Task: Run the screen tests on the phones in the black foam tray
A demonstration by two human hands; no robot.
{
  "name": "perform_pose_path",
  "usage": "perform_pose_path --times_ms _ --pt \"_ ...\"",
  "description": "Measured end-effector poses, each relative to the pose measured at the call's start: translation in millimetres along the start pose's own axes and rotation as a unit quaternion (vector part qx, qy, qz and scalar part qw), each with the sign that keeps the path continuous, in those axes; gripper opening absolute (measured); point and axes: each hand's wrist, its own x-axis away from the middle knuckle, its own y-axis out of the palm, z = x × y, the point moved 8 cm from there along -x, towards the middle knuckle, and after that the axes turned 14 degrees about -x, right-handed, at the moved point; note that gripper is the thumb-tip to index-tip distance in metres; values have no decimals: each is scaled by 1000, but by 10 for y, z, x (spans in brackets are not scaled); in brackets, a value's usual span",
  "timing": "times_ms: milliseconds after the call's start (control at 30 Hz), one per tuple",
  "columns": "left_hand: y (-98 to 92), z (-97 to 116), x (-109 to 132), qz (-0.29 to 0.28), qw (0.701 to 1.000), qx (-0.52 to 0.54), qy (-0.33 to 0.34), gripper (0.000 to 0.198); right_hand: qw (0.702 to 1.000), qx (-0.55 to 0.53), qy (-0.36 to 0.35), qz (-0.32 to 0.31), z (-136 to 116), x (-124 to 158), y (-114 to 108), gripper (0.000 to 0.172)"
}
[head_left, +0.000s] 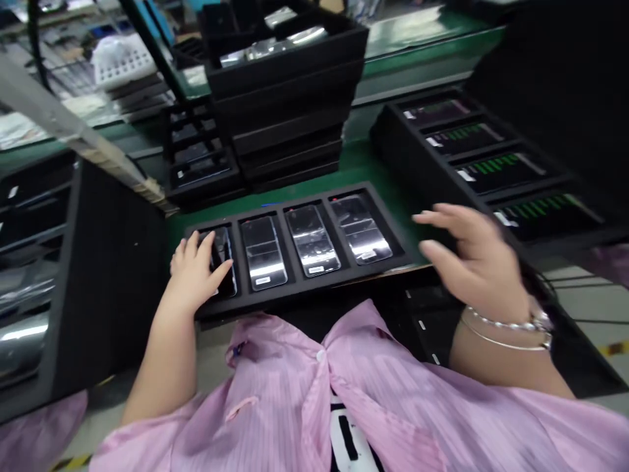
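In front of me lies a black foam tray (287,259) with slots, each holding a phone-sized glass panel. My left hand (193,275) rests fingers spread over the leftmost panel (227,278), covering much of it. To its right sit a second panel (263,252), a third panel (313,239) and the rightmost panel (361,228), all face up with small white labels at their near ends. My right hand (474,259) hovers apart from the tray's right end, its fingers parted and nothing visible in them.
Stacked black trays (295,124) stand behind the tray, with a smaller tray (201,154) beside them. At right, another tray stack (491,164) carries panels with green stripes. A tall black tray stack (108,275) stands at left, near a slanted pale pole (83,134). The bench (358,160) is green.
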Motion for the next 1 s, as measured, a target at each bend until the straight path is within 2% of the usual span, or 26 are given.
perform_pose_path --times_ms 33,67,100,167,267,400,500,600,667,700,767,833,1000 --pt "40 7 -54 -19 1000 -19 -7 78 995 31 20 -90 28 -62 304 68" --pt "81 32 -98 -33 999 -27 -8 77 985 73 42 -153 89 -102 557 74" --pt "120 61 -131 -43 999 -29 -9 77 974 112 64 -187 165 -131 751 79" --pt "179 106 -162 -49 998 -27 -17 76 960 178 96 -194 298 -169 982 83" --pt "240 139 -156 -36 999 -11 -25 71 964 198 90 -155 362 -164 1080 80" --pt "289 139 -125 -18 1000 2 -20 67 970 189 62 -141 393 -112 1025 70" --pt "230 211 -96 -2 1000 10 -13 67 972 183 61 -134 355 -90 1021 83" --pt "20 505 -73 54 998 30 32 69 977 155 2 -144 91 -69 1218 97" --pt "-73 825 -82 69 992 37 95 71 968 142 -42 -203 -107 -11 1496 92" --pt "-70 983 -102 59 990 36 124 72 960 147 -56 -231 -180 25 1632 89" --pt "29 1223 -173 14 988 27 149 75 950 170 -68 -254 -264 81 1823 86" --pt "164 1338 -256 -26 990 17 137 73 952 181 -76 -237 -296 107 1886 83" --pt "312 1429 -358 -36 990 16 133 67 962 133 -94 -221 -259 126 1839 77"
